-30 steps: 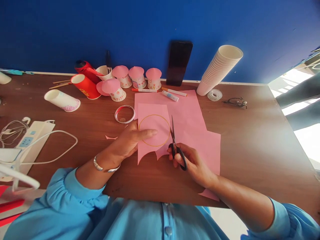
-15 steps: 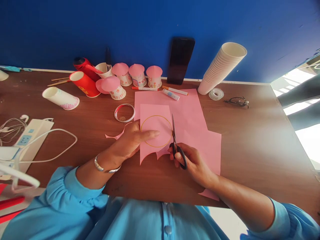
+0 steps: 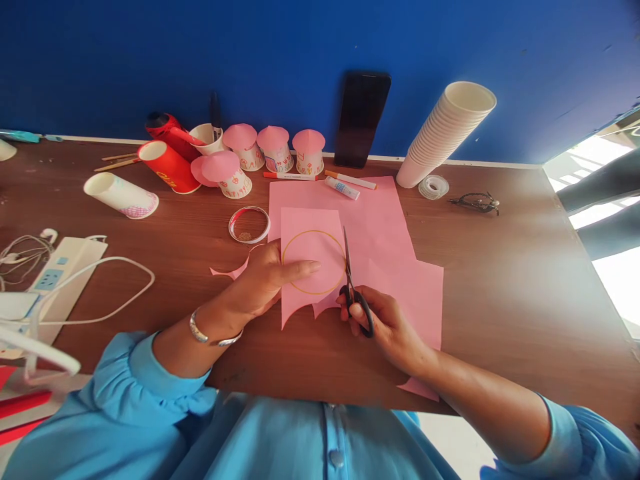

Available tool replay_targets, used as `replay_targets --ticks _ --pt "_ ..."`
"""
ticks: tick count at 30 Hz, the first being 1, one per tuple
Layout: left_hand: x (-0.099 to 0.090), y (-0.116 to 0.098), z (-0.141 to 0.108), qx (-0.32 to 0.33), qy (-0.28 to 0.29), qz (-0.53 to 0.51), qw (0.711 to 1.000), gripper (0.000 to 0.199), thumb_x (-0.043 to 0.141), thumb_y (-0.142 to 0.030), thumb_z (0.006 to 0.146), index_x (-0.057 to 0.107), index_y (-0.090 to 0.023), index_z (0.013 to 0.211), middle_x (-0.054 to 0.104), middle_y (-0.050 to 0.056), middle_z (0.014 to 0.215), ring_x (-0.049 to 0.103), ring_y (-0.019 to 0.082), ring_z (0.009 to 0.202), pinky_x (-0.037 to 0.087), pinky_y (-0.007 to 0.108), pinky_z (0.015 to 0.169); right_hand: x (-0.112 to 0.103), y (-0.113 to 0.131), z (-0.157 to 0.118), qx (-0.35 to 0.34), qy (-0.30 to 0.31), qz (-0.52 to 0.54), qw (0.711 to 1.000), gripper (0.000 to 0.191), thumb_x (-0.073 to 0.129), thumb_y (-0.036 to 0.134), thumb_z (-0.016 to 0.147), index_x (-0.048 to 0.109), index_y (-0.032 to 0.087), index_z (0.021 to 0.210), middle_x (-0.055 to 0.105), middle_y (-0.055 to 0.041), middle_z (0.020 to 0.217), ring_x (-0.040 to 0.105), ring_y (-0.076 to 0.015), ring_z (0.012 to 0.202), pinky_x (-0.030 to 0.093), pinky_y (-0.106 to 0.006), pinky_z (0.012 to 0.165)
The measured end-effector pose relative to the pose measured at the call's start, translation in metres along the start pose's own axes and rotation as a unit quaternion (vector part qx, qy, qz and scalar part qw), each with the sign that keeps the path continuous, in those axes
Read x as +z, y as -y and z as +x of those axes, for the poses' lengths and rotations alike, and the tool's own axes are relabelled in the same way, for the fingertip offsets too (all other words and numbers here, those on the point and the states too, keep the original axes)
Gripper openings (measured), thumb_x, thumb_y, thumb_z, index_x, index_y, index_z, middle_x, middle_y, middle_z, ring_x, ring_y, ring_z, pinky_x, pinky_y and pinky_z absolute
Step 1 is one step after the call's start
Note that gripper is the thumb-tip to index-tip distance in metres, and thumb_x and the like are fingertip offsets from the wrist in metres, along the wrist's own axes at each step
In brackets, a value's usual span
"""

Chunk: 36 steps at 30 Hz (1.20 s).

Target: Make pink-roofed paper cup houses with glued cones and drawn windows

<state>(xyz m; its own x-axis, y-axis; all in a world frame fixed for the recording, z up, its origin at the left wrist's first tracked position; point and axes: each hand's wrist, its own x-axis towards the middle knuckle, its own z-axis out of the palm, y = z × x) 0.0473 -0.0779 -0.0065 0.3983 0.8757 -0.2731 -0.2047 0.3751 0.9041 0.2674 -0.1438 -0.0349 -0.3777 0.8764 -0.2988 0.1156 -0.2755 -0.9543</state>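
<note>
My left hand pinches a piece of pink paper at its left side, thumb lying on top. A yellow circle is drawn on that piece, and its bottom edge has curved cut-outs. In my right hand is a pair of black-handled scissors, fingers in the loops. The blades point away from me at the paper's right edge, beside the circle's line. Larger pink paper lies beneath on the table. A curved pink scrap sticks out left of my left hand.
Behind stand several decorated paper cups with pink cone tops, a phone and a tall cup stack. Markers and a glue stick lie on the paper. A tape ring, red cup, power strip and glasses are around.
</note>
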Motion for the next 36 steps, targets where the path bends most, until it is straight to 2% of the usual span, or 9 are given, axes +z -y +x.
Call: replay_targets --ticks 5,13,22,28,36 --pt "-0.0022 0.0018 0.0008 0.002 0.005 -0.003 1.000 0.041 0.085 -0.031 0.076 0.077 -0.014 0.112 0.080 0.012 0.110 0.074 0.034 0.105 0.063 0.046 0.092 0.0003 0.0007 -0.0015 -0.004 -0.001 0.010 1.000 0.057 0.055 0.074 0.095 0.063 0.018 0.088 0.054 0.0024 0.068 0.045 -0.0108 0.058 0.040 -0.026 0.056" --pt "-0.0018 0.0005 -0.0002 0.010 0.019 0.012 1.000 0.033 0.083 -0.031 0.080 0.077 -0.015 0.109 0.080 0.010 0.107 0.074 0.032 0.101 0.063 0.043 0.087 0.0008 0.0002 -0.0007 0.010 -0.008 0.000 1.000 0.063 0.055 0.080 0.091 0.064 0.018 0.090 0.053 0.0029 0.067 0.045 -0.0116 0.060 0.038 -0.027 0.057" --pt "-0.0015 0.0011 0.0013 0.013 0.019 0.008 1.000 0.034 0.081 -0.030 0.081 0.076 -0.015 0.110 0.080 0.011 0.107 0.075 0.032 0.099 0.064 0.044 0.086 -0.0008 -0.0027 -0.0004 0.006 -0.009 -0.009 1.000 0.056 0.058 0.073 0.094 0.065 0.018 0.090 0.052 0.0032 0.068 0.043 -0.0117 0.061 0.036 -0.027 0.058" --pt "0.0010 -0.0001 0.0010 -0.009 -0.023 -0.008 1.000 0.043 0.087 -0.031 0.071 0.075 -0.014 0.109 0.080 0.012 0.107 0.075 0.034 0.102 0.063 0.046 0.089 -0.0009 0.0002 -0.0015 0.019 0.001 -0.005 1.000 0.064 0.055 0.081 0.090 0.065 0.018 0.093 0.052 0.0030 0.068 0.043 -0.0125 0.062 0.036 -0.028 0.059" --pt "0.0008 -0.0007 0.0012 -0.007 -0.014 0.004 1.000 0.039 0.087 -0.032 0.072 0.076 -0.014 0.106 0.081 0.011 0.104 0.075 0.034 0.100 0.062 0.045 0.086 0.0006 0.0055 -0.0016 0.021 -0.004 0.004 1.000 0.066 0.055 0.084 0.088 0.063 0.019 0.088 0.054 0.0022 0.066 0.045 -0.0131 0.061 0.040 -0.028 0.058"
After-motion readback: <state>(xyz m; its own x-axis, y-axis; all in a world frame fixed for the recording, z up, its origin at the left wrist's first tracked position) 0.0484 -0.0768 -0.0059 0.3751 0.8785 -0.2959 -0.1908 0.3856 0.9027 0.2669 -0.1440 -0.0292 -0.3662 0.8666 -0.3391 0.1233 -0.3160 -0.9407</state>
